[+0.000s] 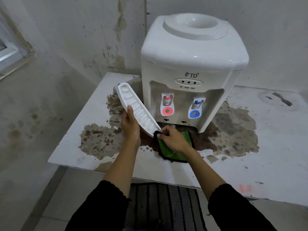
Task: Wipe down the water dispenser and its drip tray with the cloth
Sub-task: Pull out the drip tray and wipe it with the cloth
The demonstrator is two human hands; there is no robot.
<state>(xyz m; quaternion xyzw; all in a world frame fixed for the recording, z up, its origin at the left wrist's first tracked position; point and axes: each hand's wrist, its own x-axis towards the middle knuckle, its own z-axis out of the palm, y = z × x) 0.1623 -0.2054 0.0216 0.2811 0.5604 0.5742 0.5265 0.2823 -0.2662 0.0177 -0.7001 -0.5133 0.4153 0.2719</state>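
Wiping the long white plastic drip tray (135, 110) looks like the step in hand, and doing it well calls for bunching the green microfibre cloth with black edging (173, 150) into a firm pad first, then drawing it along the slotted face from the near tip to the far end, pressing into each slot where water scale is likely to sit. The left hand (130, 126) grips the tray by its long left edge, thumb laid over the rim, holding it tilted off the desk (275, 147) so that it slants from the near right up to the far left beside the dispenser. The right hand (173, 139) pinches a black-edged corner of the cloth between thumb and fingers, just at the tray's near tip; the rest of the cloth lies flat on the stained white desk under that hand and wrist. Tray and cloth are touching or very nearly so at that corner; which of the two I cannot tell. A steady grip on the tray matters, since a thin plastic piece held by one edge may twist under pressure. The white tabletop water dispenser with red and blue taps (191, 77) stands on the far side of both hands, its empty tray recess just beyond the cloth, ready for a wipe as well.
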